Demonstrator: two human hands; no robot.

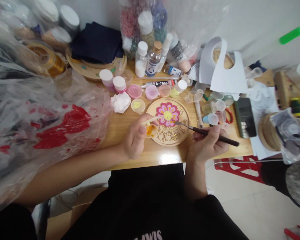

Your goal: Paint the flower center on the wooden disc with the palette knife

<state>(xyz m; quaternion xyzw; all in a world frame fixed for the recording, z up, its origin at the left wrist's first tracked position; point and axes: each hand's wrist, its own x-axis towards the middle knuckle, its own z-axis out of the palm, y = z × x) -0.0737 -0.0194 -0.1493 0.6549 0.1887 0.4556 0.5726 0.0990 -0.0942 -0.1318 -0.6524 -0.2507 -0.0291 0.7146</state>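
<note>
A round wooden disc [183, 128] lies on the wooden table [122, 126], with a pink and yellow flower [167, 114] painted on it and an outlined flower below. My right hand [208, 144] is closed on a dark-handled paintbrush [215, 134], whose tip touches the disc just right of the flower. My left hand [135, 137] is closed around a small cup of orange paint [150, 130] beside the disc's left edge, and a pale stick [150, 120] pokes out of the fingers toward the flower.
Small paint pots [135, 91] in pink and yellow, a crumpled tissue [121, 101], bottles [153, 58] and a glue tube [161, 83] crowd the table behind the disc. Plastic bags [40, 113] fill the left. A dark phone [245, 117], white paper [223, 71] and clear cups [212, 111] sit to the right.
</note>
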